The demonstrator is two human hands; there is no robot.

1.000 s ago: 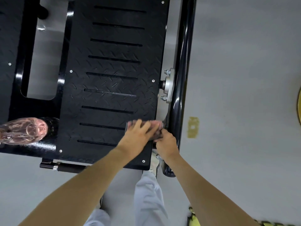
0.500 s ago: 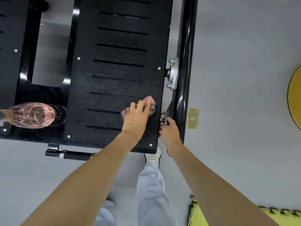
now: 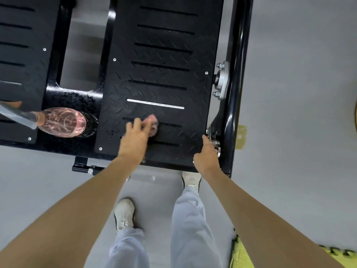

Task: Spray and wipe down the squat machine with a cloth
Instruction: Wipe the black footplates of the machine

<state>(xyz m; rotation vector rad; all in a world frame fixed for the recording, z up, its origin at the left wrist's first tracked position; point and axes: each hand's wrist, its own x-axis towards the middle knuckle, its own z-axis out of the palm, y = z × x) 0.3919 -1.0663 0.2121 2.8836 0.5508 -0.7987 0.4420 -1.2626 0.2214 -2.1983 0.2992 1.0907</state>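
Black tread-plate steel fills the upper view: the squat machine's footplate (image 3: 166, 74), slotted crosswise, w/ a second plate (image 3: 17, 55) at far left & a gap btwn them. A pink cloth (image 3: 154, 123) lies bunched & blurred on the footplate's near part, over the slot just this side of one that shows white.

L hand (image 3: 135, 140) sits on top of the cloth, palm down. Its fingers look stretched over the cloth, so the grip is wide, pressing rather than pinching, tho blur softens detail. R hand (image 3: 206, 157) is at the footplate's near right corner, touching the edge just beside a bolted fitting (image 3: 213, 142). One digit points along the edge & the rest are hidden, so its grip can't be told.

A pink see-through bottle (image 3: 61, 121) sits on the frame btwn the two plates, left of the cloth & apart from it. A glossy black tube (image 3: 238, 74) runs down the right side w/ a silver bracket (image 3: 222, 80) beside it.

Below are grey floor (image 3: 299, 93), pale trousers (image 3: 191, 229) & white shoes (image 3: 124, 213). A yellow mat (image 3: 241, 254) shows at bottom right.
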